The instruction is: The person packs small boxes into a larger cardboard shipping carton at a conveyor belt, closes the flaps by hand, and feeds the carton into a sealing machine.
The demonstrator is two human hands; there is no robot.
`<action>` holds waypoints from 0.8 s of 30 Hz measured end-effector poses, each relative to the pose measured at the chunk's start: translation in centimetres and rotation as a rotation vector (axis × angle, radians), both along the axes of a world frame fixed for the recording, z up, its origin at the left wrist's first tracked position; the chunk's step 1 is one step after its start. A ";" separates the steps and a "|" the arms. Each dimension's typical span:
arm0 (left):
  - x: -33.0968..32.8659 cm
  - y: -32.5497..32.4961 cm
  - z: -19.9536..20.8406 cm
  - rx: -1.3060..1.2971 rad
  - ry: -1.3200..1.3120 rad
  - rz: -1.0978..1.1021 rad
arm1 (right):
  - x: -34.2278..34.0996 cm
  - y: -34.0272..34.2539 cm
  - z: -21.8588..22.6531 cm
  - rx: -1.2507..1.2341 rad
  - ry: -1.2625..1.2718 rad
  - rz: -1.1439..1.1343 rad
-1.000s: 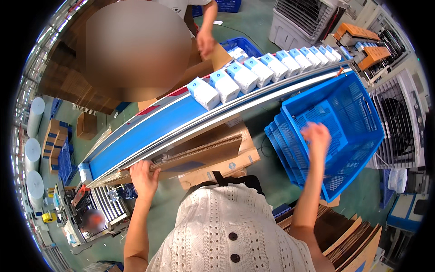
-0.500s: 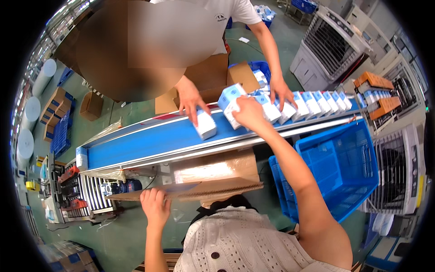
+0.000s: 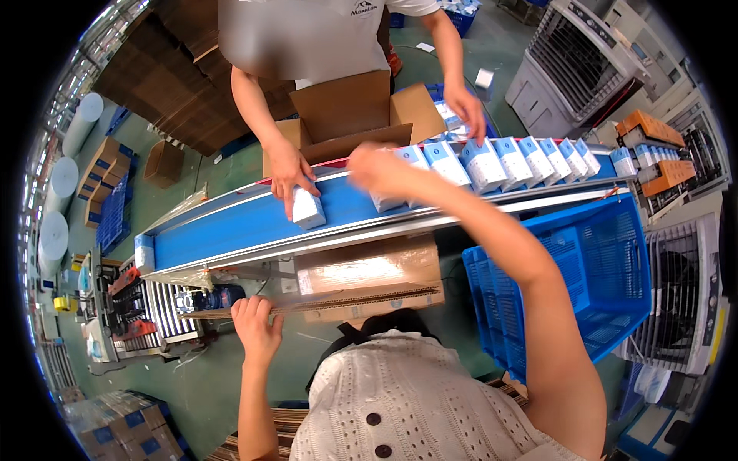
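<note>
Right fingers (image 3: 364,166) farther left, cartons (image 3: 450,117) in blue crate (image 3: 435,91) beyond belt (image 3: 246,225)

The cartons (image 3: 483,173) are white w/ lt-blue tops & small dk-blue marks, belt (image 3: 254,221) solid blue btwn silvery rails (image 3: 330,244), w/ a red strip (image 3: 332,164) along the far edge; cardboard sheet (image 3: 361,296) & open box (image 3: 346,107) both plain brown. Crates (image 3: 623,261) are bright blue w/ a grid of holes, the wearer's knit top (image 3: 415,376) cream w/ rows of openwork dots & dk buttons (image 3: 373,419). Co-worker's tee (image 3: 350,38) is white w/ blk print, floor (image 3: 200,384) green, machine guards (image 3: 649,129) orange.
</note>
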State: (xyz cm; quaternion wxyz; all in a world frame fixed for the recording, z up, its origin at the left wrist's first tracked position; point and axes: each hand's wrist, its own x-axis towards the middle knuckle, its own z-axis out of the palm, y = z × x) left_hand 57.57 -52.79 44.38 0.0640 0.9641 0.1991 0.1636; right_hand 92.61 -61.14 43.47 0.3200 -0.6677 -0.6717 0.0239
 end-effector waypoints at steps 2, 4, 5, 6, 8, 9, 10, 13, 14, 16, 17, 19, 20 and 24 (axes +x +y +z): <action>0.5 0.2 0.0 0.015 -0.013 -0.028 | -3.2 3.1 -5.5 -0.163 -0.158 0.338; 0.2 0.5 0.0 0.021 0.010 -0.011 | -5.5 5.2 -9.6 -0.516 -0.049 0.373; -0.1 0.5 0.1 0.027 0.026 0.003 | -6.6 6.0 -9.4 -0.362 -0.141 0.367; -0.3 0.5 -0.1 0.032 0.029 0.013 | -8.1 6.3 -8.5 -0.235 -0.163 0.333; 0.1 0.4 -0.1 0.040 0.018 0.009 | -9.0 6.7 -8.0 -0.050 -0.245 0.310; 0.6 0.2 -0.1 0.042 0.011 0.003 | -8.7 6.7 -8.5 0.009 -0.306 0.320; 0.9 -0.1 -0.2 0.037 0.014 -0.009 | -8.4 6.6 -9.0 0.066 -0.367 0.331; 1.2 -0.4 -0.3 0.040 -0.001 -0.015 | -7.5 7.0 -8.3 -0.059 -0.461 0.280; 1.2 -0.4 -0.3 0.041 0.000 -0.019 | -7.2 7.5 -8.3 -0.200 -0.354 0.301; 1.0 -0.6 -0.4 0.038 -0.001 -0.018 | -7.3 6.1 -5.2 -0.027 -0.117 0.281; 1.2 -1.0 -0.3 0.017 -0.003 -0.018 | -7.4 4.7 -2.3 0.058 -0.008 0.269; 1.7 -2.2 0.2 -0.026 -0.010 -0.010 | -8.2 -2.6 6.2 -0.433 0.259 0.275; 2.8 -3.2 0.6 -0.035 0.000 -0.018 | -8.2 -5.9 6.2 -0.490 0.173 0.314; 6.5 -5.2 0.2 -0.017 -0.093 -0.093 | -8.9 -14.1 1.6 -0.368 -0.165 0.183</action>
